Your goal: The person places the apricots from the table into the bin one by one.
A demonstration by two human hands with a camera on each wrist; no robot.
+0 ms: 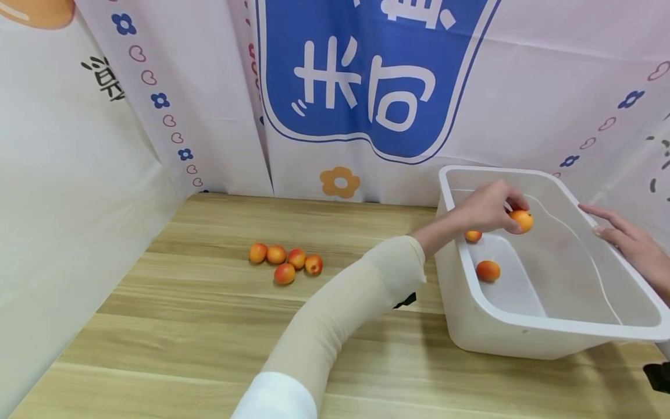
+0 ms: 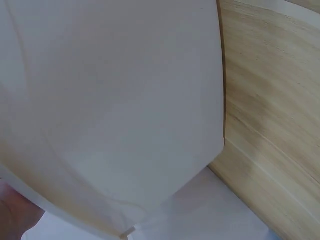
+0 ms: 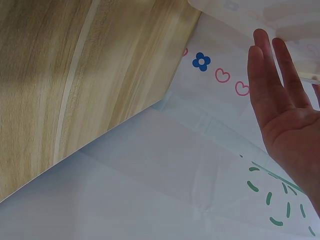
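Note:
Over the inside of a white plastic tub (image 1: 473,302), my left hand (image 1: 489,205) pinches an orange-red apricot (image 1: 521,222) between fingers and thumb. Below it, on the tub's floor, sits one apricot (image 1: 488,271); another apricot (image 1: 473,236) shows partly behind the near left rim. My right hand (image 1: 630,241) rests on the tub's right rim. From the right wrist view, the same hand (image 3: 282,100) has its fingers stretched out against the tub's outer side. The tub's pale wall (image 2: 130,100) fills most of the left wrist view.
Several apricots (image 1: 285,273) lie grouped on the wooden table (image 1: 173,326), left of the tub. A white printed cloth (image 1: 220,105) hangs behind the table and down its left side. The left forearm in its cream sleeve (image 1: 345,302) crosses over the table.

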